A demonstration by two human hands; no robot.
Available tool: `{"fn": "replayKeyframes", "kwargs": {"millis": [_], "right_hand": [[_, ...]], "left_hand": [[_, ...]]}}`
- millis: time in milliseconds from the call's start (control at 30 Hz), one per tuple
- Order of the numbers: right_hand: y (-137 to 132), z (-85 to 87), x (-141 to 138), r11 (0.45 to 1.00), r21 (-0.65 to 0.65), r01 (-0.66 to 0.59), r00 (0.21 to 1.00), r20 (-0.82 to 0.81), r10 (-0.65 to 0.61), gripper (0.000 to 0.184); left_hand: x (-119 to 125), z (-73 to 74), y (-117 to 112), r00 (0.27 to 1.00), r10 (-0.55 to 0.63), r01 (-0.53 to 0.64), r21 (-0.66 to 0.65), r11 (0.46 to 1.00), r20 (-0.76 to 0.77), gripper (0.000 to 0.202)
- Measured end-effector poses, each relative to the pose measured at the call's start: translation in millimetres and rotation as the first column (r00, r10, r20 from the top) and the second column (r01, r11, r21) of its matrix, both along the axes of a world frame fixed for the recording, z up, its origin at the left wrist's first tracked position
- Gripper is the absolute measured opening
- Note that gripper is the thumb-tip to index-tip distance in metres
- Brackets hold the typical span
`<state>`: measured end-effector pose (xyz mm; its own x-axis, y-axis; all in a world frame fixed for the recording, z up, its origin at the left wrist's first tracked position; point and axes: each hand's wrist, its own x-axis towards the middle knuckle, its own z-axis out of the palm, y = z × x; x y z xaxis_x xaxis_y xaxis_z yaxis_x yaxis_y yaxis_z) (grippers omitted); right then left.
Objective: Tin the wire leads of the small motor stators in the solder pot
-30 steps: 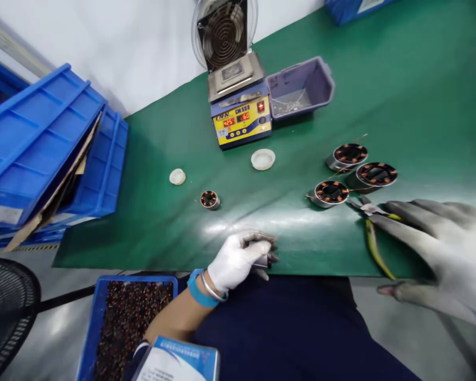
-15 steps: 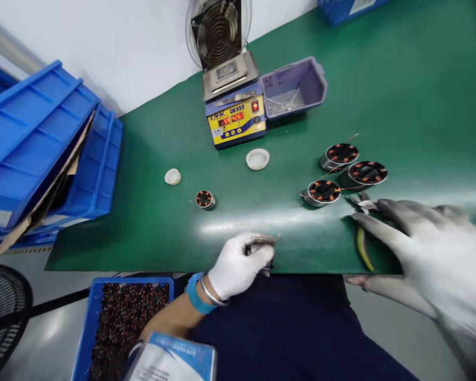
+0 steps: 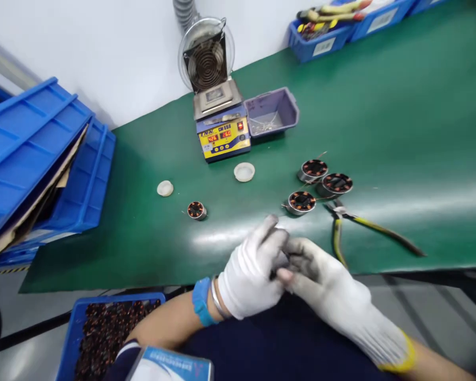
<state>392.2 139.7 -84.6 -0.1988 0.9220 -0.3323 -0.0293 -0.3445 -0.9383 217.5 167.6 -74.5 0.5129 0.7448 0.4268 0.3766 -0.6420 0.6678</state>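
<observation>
Both my hands wear white gloves and meet over the near edge of the green mat (image 3: 400, 132). My left hand (image 3: 252, 272) is closed around a small dark part, which is mostly hidden between the gloves. My right hand (image 3: 325, 283) has its fingertips pinched on the same part from the right. Yellow-handled pliers (image 3: 336, 233) lie on the mat with the handles spread, just right of my hands. Three round copper-wound stators (image 3: 300, 202) sit in a cluster behind the pliers.
A smaller stator (image 3: 197, 210) and two white caps (image 3: 244, 171) lie on the mat. At the back stand a blue-yellow solder station (image 3: 222, 136), a fan (image 3: 206, 53) and a purple tray (image 3: 272, 112). Blue crates (image 3: 35, 153) are stacked on the left. A blue bin of coils (image 3: 103, 333) sits at bottom left.
My right hand has left the pliers on the mat and come left to join my left hand on the small part. The view has pulled back and tilted up.
</observation>
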Motion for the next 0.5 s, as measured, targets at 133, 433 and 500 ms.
{"fn": "replayKeyframes", "kwargs": {"millis": [133, 433, 500], "right_hand": [[6.9, -5.0, 0.6, 0.979, 0.166, 0.121, 0.992, -0.044, -0.115, 0.050], [7.3, -8.4, 22.8, 0.613, 0.768, -0.188, 0.855, 0.435, -0.283, 0.022], [7.8, -15.9, 21.7, 0.641, 0.748, -0.173, 0.831, 0.461, -0.313, 0.044]], "left_hand": [[8.3, -8.8, -0.6, 0.995, -0.084, 0.085, -0.003, 0.996, 0.058, 0.108], [3.0, -1.5, 0.3, 0.900, 0.203, 0.276, -0.867, 0.416, 0.384, 0.084], [6.1, -0.5, 1.2, 0.845, 0.318, 0.306, -0.877, 0.371, 0.429, 0.070]]}}
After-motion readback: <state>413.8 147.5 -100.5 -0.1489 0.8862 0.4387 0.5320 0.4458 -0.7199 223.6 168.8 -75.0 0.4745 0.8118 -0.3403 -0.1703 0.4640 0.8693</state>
